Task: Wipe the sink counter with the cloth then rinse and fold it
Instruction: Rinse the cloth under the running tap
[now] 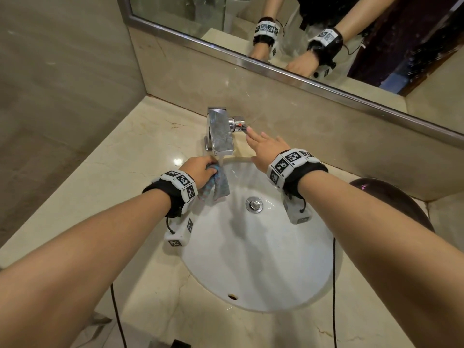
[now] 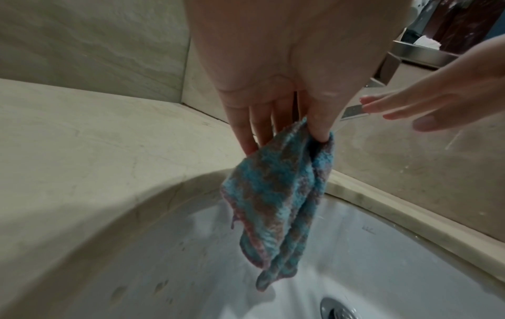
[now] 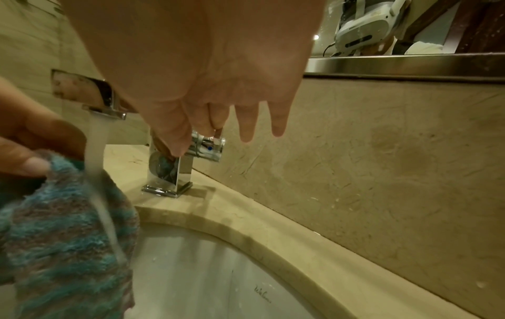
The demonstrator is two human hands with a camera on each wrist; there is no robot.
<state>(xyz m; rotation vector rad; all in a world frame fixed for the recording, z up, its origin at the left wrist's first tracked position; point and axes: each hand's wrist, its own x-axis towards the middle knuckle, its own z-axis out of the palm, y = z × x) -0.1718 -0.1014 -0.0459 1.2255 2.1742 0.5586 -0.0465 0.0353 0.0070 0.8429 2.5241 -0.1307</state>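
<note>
A blue and pink cloth (image 1: 216,187) hangs over the white sink basin (image 1: 276,259), pinched at its top between the thumb and fingers of my left hand (image 1: 202,169). Water runs from the chrome faucet (image 1: 221,133) onto the cloth (image 3: 54,237) as a stream (image 3: 95,140). In the left wrist view the cloth (image 2: 278,194) droops in loose folds above the basin. My right hand (image 1: 263,146) reaches past the spout with straight fingers, its fingertips touching the faucet handle (image 1: 239,123) on the spout's right side. The handle (image 3: 209,147) sits just below those fingertips.
The beige marble counter (image 1: 113,184) surrounds the basin, with a backsplash (image 1: 326,126) and a framed mirror (image 1: 251,33) behind. A dark rounded object (image 1: 391,197) stands at the right. The drain plug (image 1: 254,204) lies mid-basin. Thin black cables hang from both wrists.
</note>
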